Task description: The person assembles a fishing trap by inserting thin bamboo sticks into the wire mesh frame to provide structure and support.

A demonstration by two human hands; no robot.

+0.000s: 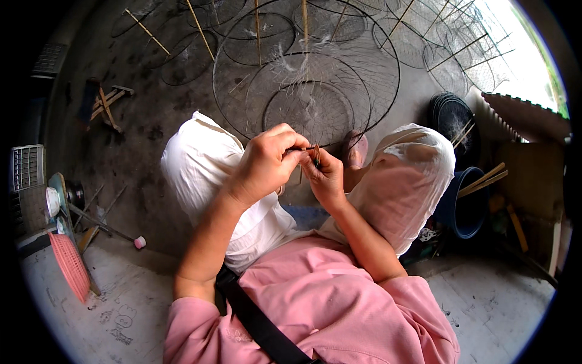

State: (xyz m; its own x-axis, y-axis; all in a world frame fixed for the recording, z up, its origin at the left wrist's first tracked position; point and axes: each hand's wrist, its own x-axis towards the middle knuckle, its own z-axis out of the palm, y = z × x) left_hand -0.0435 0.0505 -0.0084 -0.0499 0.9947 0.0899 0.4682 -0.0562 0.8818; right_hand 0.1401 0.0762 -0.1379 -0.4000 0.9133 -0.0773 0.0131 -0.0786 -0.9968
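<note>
You have one view only, from a fisheye camera on your head, aimed steeply down over your chest and lap. Your forearms enter from the lower edge and your left hand [265,162] and right hand [325,177] meet near the centre, close to the lens. Beyond your knees the view reaches the concrete floor [145,121] and the round wire net frames [306,79] lying farther out. Straight edges bend toward the dark circular rim, and bright daylight washes out the upper right.
</note>
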